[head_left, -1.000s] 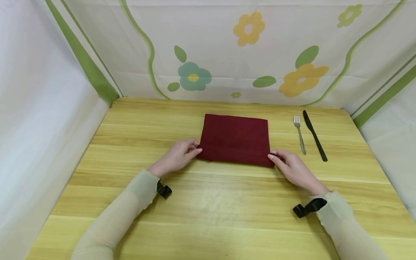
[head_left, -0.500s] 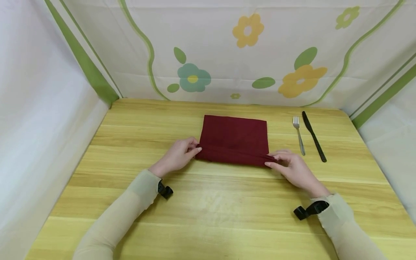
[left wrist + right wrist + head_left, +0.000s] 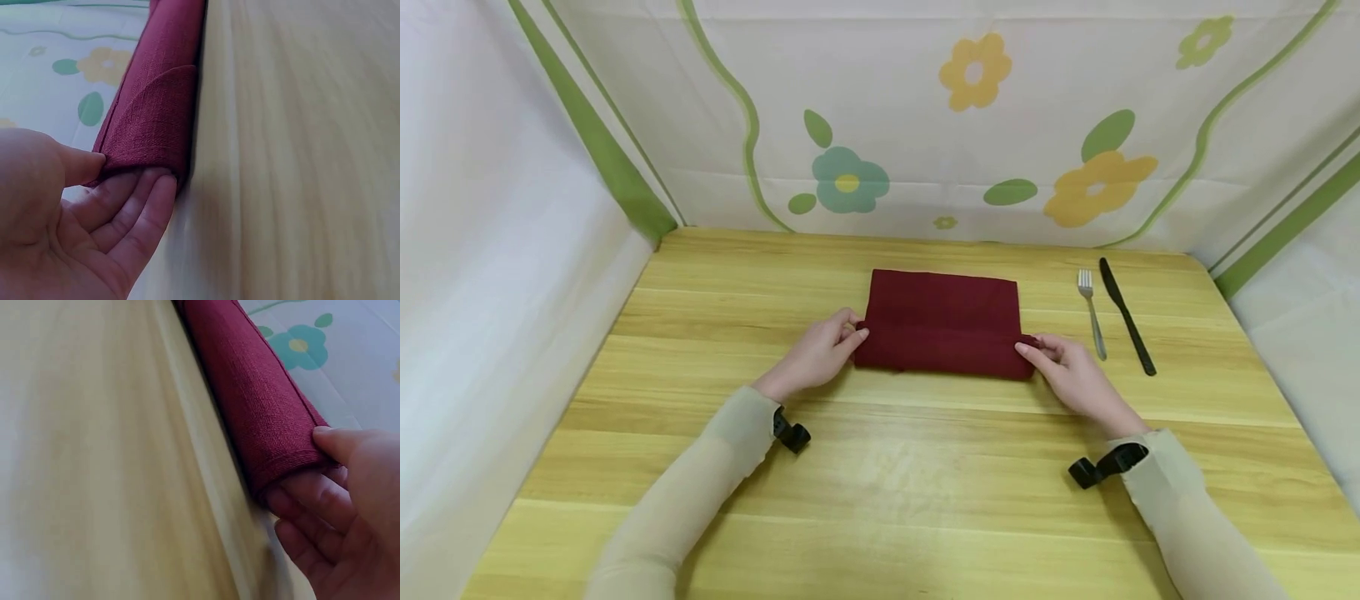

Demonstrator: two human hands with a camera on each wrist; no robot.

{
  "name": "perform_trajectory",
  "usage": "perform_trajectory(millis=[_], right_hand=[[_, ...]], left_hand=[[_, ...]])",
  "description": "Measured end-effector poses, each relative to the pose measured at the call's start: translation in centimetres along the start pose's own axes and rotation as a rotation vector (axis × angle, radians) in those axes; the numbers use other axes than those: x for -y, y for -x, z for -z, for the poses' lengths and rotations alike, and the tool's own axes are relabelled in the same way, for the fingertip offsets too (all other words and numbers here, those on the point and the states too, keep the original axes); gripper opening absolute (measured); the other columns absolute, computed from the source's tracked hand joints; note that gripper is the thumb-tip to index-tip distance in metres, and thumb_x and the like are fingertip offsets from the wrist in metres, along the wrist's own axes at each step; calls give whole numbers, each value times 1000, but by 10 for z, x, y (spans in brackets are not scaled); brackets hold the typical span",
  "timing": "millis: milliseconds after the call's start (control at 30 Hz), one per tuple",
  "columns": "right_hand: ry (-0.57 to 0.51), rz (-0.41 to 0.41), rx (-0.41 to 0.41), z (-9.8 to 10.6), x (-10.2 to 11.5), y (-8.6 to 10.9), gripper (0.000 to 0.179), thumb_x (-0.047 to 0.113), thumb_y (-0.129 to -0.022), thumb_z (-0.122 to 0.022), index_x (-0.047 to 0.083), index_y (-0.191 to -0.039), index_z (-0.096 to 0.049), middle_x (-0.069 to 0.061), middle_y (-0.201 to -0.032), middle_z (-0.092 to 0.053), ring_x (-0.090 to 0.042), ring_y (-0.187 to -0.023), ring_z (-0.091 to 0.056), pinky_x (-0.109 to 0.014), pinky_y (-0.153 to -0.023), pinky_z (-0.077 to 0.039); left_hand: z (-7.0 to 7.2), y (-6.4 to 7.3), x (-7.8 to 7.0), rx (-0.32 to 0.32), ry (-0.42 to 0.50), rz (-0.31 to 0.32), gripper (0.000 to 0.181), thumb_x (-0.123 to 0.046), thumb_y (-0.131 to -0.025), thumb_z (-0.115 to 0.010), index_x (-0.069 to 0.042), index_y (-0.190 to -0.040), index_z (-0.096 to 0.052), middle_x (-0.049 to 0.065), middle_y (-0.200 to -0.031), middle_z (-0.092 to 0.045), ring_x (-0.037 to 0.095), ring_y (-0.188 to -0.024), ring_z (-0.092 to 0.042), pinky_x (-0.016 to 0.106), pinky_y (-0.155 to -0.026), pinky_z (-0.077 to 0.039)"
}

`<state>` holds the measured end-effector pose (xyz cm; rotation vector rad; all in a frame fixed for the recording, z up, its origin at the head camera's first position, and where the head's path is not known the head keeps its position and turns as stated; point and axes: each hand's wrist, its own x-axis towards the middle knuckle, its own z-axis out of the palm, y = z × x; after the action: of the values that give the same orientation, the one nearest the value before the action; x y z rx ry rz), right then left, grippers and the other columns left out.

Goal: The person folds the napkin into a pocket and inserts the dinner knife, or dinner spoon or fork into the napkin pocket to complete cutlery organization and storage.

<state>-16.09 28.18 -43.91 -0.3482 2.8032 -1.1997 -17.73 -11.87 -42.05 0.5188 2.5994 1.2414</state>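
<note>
Head view: one dark red cloth (image 3: 942, 304), its near edge rolled, lies toward twelve o'clock on one bench (image 3: 887, 500), long axis from nine to just past three. Two hands pinch it: left hand (image 3: 817, 354) at nine, right hand (image 3: 1070, 375) near four. At three lie one fork (image 3: 1092, 312) and one knife (image 3: 1126, 312).

Left wrist: grip narrowed, fingers inside the roll, which points just past twelve.

Right wrist: grip likewise narrowed; roll points toward eleven.
</note>
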Motion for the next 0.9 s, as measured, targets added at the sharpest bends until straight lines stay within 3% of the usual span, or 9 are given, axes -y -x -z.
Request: perform_trajectory(millis=[167, 333, 467, 533, 700, 900], right_hand=[[-84, -74, -23, 2, 0, -5, 47, 46, -103, -60, 3, -117, -71, -8, -97, -71, -12, -76, -51, -22, -65, -42], [-344, -153, -57, 4, 4, -9, 45, 38, -99, -69, -3, -116, -67, 1, -98, -75, -5, -86, -63, -18, -73, -49], [-554, -170, -51, 4, 3, -12, 34, 27, -99, -71, -3, -112, -62, 4, -94, -75, -8, -82, -71, -22, -74, -57], [-595, -165, -37, 3, 0, -13, 29, 24, -101, -69, -2, -110, -60, 3, -93, -75, -9, -78, -71, -25, -72, -58], [-510, -146, -12, 1, -6, -16, 36, 25, -104, -64, -8, -116, -59, 1, -93, -74, -11, -76, -71, -27, -69, -59], [-356, -189, -15, 1, -4, -18, 47, 35, -101, -66, -8, -121, -60, -1, -92, -72, -14, -72, -69, -29, -67, -59]], left_hand=[[4, -4, 3, -6, 210, 90, 38, -27, -107, -56, 1, -132, -55, 10, -94, -72, 23, -79, -68, 33, -68, -51], [9, -6, 3, -65, 380, 150, 36, -28, -102, -66, 0, -124, -65, 11, -107, -73, 23, -99, -67, 35, -82, -49], [9, -8, 1, -78, 453, 137, 29, -25, -103, -64, 0, -118, -65, 11, -103, -74, 23, -98, -69, 38, -92, -51], [6, -9, 1, -69, 499, 143, 27, -22, -105, -61, 2, -118, -62, 12, -97, -74, 24, -90, -70, 41, -91, -54], [-2, -13, 0, -73, 518, 180, 25, -18, -106, -59, 5, -116, -59, 9, -82, -67, 21, -73, -66, 40, -77, -60], [-6, -11, 1, -81, 449, 205, 25, -20, -103, -64, 4, -112, -60, 10, -83, -70, 21, -67, -64, 36, -70, -60]])
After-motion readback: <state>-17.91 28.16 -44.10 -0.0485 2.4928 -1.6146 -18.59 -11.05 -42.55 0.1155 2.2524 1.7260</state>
